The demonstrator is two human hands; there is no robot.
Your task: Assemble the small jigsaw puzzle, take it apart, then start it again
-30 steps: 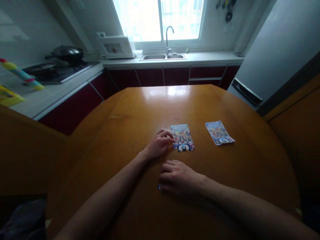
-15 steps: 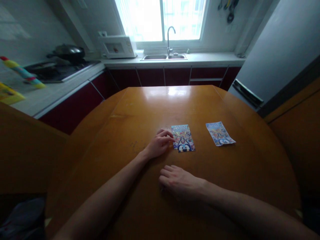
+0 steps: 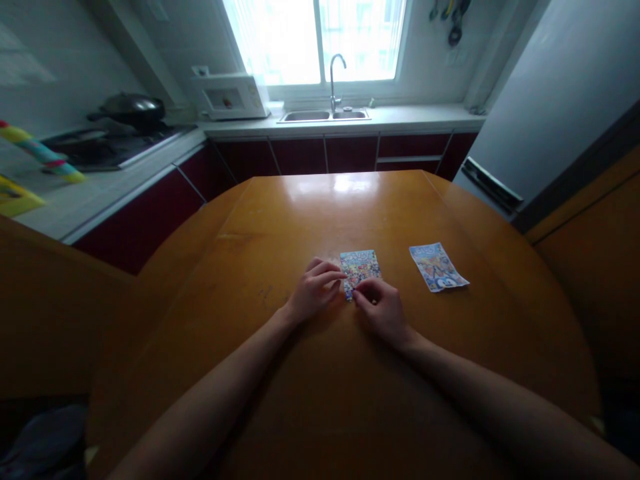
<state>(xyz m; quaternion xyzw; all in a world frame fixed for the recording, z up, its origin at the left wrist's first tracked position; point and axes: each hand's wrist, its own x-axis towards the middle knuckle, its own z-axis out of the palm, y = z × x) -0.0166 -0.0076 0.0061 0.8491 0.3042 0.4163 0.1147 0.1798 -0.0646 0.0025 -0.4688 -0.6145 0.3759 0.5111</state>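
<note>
A small colourful jigsaw puzzle (image 3: 361, 264), crowded with cartoon figures, lies flat in the middle of the wooden table. At its left edge rests my left hand (image 3: 319, 288), fingers apart and fingertips touching the border. My right hand (image 3: 384, 308) covers the puzzle's lower right part. Thumb and forefinger are pinched over the bottom edge around a tiny puzzle piece (image 3: 354, 291), of which only a dark blue bit shows. To the right lies a creased paper sheet (image 3: 438, 267) printed with a matching picture.
The rounded wooden table (image 3: 300, 220) fills the foreground. Beyond it run a counter with a sink (image 3: 306, 116), a white microwave (image 3: 231, 97) and a stove with a lidded pan (image 3: 131, 110). A refrigerator (image 3: 545, 100) stands at the right.
My right hand has moved forward from the near part of the table to the puzzle's bottom edge, bringing the small piece along. My left hand has stayed at the puzzle's left edge.
</note>
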